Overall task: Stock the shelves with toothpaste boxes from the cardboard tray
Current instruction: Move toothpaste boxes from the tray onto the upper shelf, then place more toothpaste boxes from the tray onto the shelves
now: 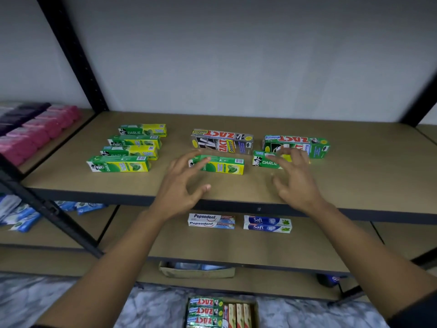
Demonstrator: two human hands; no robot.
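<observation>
Reaching over the brown shelf at frame centre, both hands are spread and grip nothing. The left hand fans over the left end of a Darlie box, and the right hand over a second Darlie box; contact cannot be told. The cardboard tray, at bottom centre, holds Zact boxes.

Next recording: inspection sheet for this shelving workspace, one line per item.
Surface: brown shelf, flat, holding boxes.
Job's things: four Darlie boxes lined up at left; middle Darlie box and right Darlie box in front; grey Zact box and green Zact box behind; cardboard tray on the floor, part filled.
Clutter: nothing seen.
Grippers: left hand and right hand open, spread over the front boxes; contact unclear.
Cables: nothing seen.
Surroundings: Pepsodent boxes and Safi boxes on lower shelf; pink packs at left.
</observation>
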